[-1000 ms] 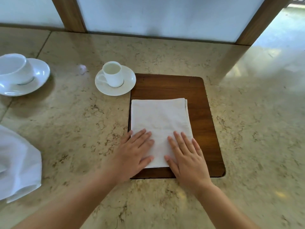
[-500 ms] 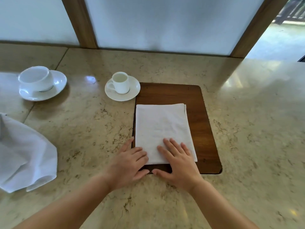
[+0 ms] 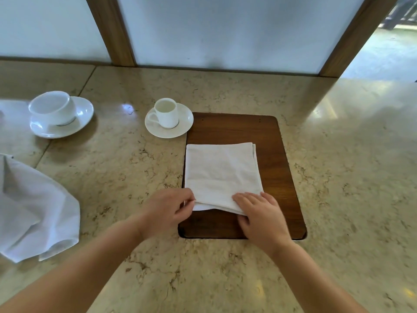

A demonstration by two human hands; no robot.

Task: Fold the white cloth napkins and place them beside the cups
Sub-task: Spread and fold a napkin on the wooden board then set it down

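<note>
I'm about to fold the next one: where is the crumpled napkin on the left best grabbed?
Judging by its pose, take the crumpled napkin at its near right corner, coming from the right with the left hand. That corner sticks out free on the counter; the rest runs off the picture's edge.

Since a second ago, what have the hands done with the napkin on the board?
Both hands slid back from lying flat on the napkin to its near edge. The left hand now pinches the near left corner and the right hand has taken a grip on the near right corner, lifting that edge slightly. The napkin stays on the wooden board; the cups and the loose cloth have not moved.
</note>
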